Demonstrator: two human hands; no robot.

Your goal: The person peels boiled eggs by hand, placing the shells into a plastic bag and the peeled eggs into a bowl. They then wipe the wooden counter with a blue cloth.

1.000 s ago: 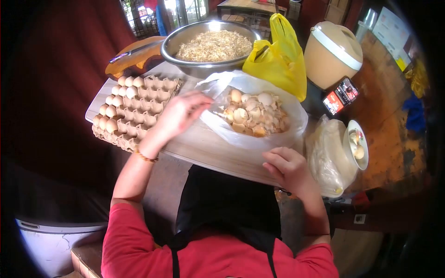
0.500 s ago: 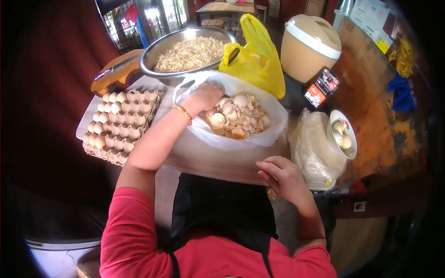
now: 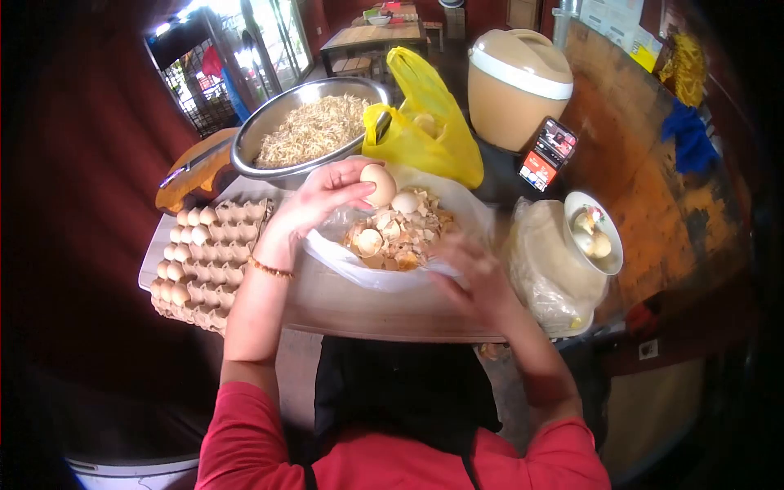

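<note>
My left hand (image 3: 322, 196), a beaded bracelet at its wrist, grips a light brown egg (image 3: 379, 186) between thumb and fingers above a white plastic bag (image 3: 367, 274). Inside the opened bag lies a heap of broken eggshells (image 3: 418, 231), with a paler round egg (image 3: 405, 202) on top. My right hand (image 3: 476, 273) is smeared by motion over the bag's right side. To the left, an egg tray (image 3: 224, 263) of brown pulp carries several eggs (image 3: 174, 269) in its left columns; its other cups hold none.
Behind the bag stand a steel basin (image 3: 245, 155) of bean sprouts (image 3: 314, 131), a yellow plastic bag (image 3: 445, 147) and a tan lidded container (image 3: 518, 98). A phone (image 3: 549, 153) leans before the container. On the right, a bowl (image 3: 614, 245) with peeled eggs sits on a clear plastic-wrapped bundle (image 3: 547, 261).
My left hand has come up out of the white bag with an egg. My right hand has moved left and up from the table edge to the bag. The view has shifted slightly.
</note>
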